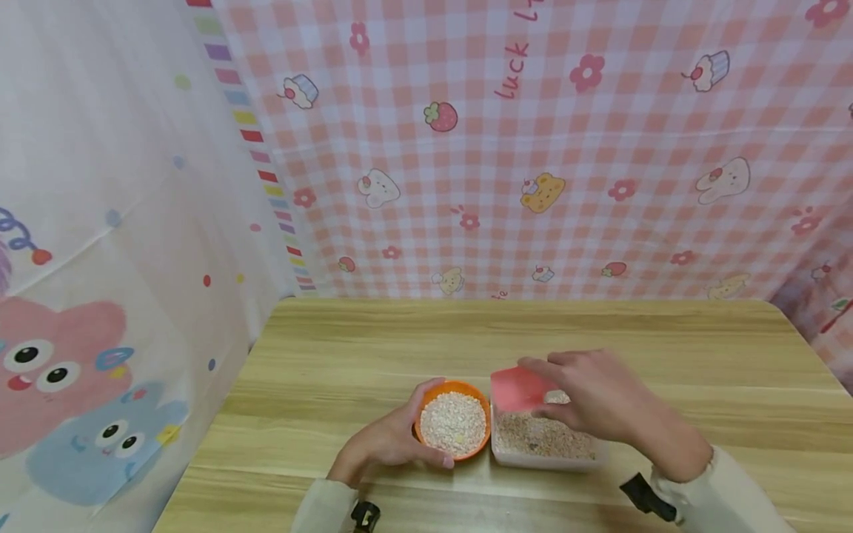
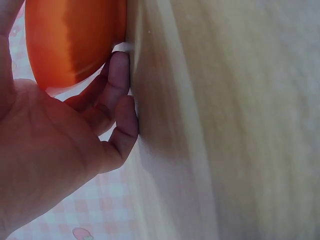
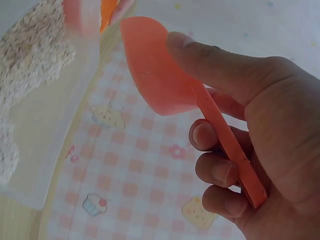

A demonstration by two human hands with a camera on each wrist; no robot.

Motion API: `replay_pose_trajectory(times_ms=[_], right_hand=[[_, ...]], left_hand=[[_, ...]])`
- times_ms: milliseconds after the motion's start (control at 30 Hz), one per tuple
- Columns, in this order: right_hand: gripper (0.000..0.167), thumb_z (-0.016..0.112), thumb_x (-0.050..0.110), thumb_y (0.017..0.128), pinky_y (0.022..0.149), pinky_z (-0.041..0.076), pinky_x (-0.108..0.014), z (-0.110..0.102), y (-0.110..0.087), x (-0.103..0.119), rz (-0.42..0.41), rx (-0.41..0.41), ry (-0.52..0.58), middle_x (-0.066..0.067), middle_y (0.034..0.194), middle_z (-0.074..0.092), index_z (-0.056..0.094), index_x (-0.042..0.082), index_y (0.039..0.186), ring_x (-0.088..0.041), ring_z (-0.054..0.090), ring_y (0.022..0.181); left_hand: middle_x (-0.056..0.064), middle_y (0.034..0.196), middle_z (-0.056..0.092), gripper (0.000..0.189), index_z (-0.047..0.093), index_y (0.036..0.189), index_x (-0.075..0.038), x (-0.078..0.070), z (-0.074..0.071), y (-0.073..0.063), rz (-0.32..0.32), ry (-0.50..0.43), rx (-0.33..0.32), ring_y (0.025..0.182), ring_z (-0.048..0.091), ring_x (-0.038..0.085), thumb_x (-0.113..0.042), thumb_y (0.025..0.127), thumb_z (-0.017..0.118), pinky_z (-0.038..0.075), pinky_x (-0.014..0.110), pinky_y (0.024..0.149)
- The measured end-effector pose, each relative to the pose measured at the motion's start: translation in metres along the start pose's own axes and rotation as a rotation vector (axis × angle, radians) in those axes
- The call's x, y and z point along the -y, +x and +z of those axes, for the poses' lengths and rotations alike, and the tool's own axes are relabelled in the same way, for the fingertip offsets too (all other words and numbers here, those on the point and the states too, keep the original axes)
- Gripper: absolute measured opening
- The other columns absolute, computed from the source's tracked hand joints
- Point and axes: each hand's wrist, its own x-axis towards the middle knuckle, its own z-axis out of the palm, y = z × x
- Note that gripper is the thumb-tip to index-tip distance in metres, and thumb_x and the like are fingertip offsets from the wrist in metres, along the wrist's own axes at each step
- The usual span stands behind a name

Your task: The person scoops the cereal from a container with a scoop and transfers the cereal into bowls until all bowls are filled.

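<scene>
A round orange bowl (image 1: 484, 443), filled to near its rim with pale flakes (image 1: 455, 422), stands on the wooden table. My left hand (image 1: 398, 437) holds it from the left, thumb on the near side and fingers round the far side; the left wrist view shows fingertips low beside the bowl (image 2: 75, 45). My right hand (image 1: 586, 392) grips a coral-pink scoop (image 1: 516, 389) over a clear plastic box (image 1: 546, 463) of brownish flakes. Its handle (image 3: 230, 145) lies along the curled fingers, thumb at the base of the blade. What the scoop's blade carries is hidden.
The box sits right beside the bowl on the wood-grain table (image 1: 360, 340). A pink checked cloth (image 1: 413, 163) hangs behind the table's back edge, and a white cloth with cartoon prints (image 1: 160, 244) hangs at the left.
</scene>
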Motion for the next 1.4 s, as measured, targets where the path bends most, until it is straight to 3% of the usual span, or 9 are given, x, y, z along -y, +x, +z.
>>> replay_pose_trajectory(times_ms=[467,700,933,1200,1300,1400], right_hand=[[0.056,0.085,0.038,0.075,0.052,0.038,-0.023,0.005,-0.025,-0.018,0.103,0.054,0.065,0.006,0.085,0.069,0.068,0.017,0.124,0.002,0.048,0.059],[0.056,0.087,0.037,0.073,0.053,0.042,-0.026,0.012,-0.035,-0.024,0.128,0.056,0.064,-0.002,0.094,0.074,0.068,0.016,0.122,-0.005,0.06,0.064],[0.056,0.087,0.037,0.073,0.051,0.041,-0.026,0.017,-0.042,-0.029,0.154,0.075,0.057,0.0,0.092,0.073,0.068,0.017,0.121,-0.002,0.055,0.061],[0.055,0.086,0.039,0.073,0.054,0.045,-0.031,0.021,-0.045,-0.033,0.181,0.103,0.054,-0.002,0.095,0.073,0.069,0.017,0.12,-0.009,0.062,0.068],[0.056,0.086,0.04,0.072,0.053,0.043,-0.029,0.022,-0.045,-0.034,0.189,0.116,0.056,0.001,0.093,0.072,0.069,0.018,0.12,-0.007,0.061,0.067],[0.056,0.086,0.039,0.072,0.053,0.043,-0.029,0.023,-0.046,-0.035,0.195,0.127,0.058,0.001,0.093,0.073,0.069,0.017,0.121,-0.008,0.061,0.068]], left_hand=[[0.011,0.156,0.033,0.113,0.015,0.156,-0.034,0.001,0.0,0.0,0.007,0.032,0.004,0.139,0.036,0.031,-0.031,0.071,0.091,0.026,0.059,0.114],[0.009,0.158,0.031,0.113,0.017,0.156,-0.032,0.001,-0.001,0.0,0.017,0.055,-0.009,0.141,0.034,0.03,-0.033,0.071,0.091,0.026,0.059,0.115],[0.005,0.158,0.031,0.113,0.019,0.156,-0.032,0.0,0.0,-0.001,0.029,0.073,-0.025,0.14,0.035,0.027,-0.033,0.069,0.092,0.026,0.057,0.115],[0.004,0.156,0.033,0.114,0.02,0.156,-0.03,-0.001,0.001,-0.002,0.04,0.098,-0.04,0.139,0.036,0.026,-0.035,0.068,0.092,0.027,0.056,0.115],[0.005,0.155,0.033,0.114,0.021,0.156,-0.029,-0.002,0.001,-0.002,0.043,0.136,-0.057,0.139,0.034,0.027,-0.038,0.067,0.092,0.028,0.058,0.114],[0.008,0.151,0.036,0.112,0.024,0.156,-0.029,-0.007,0.001,-0.002,0.046,0.227,-0.122,0.135,0.034,0.028,-0.048,0.067,0.09,0.033,0.06,0.109]])
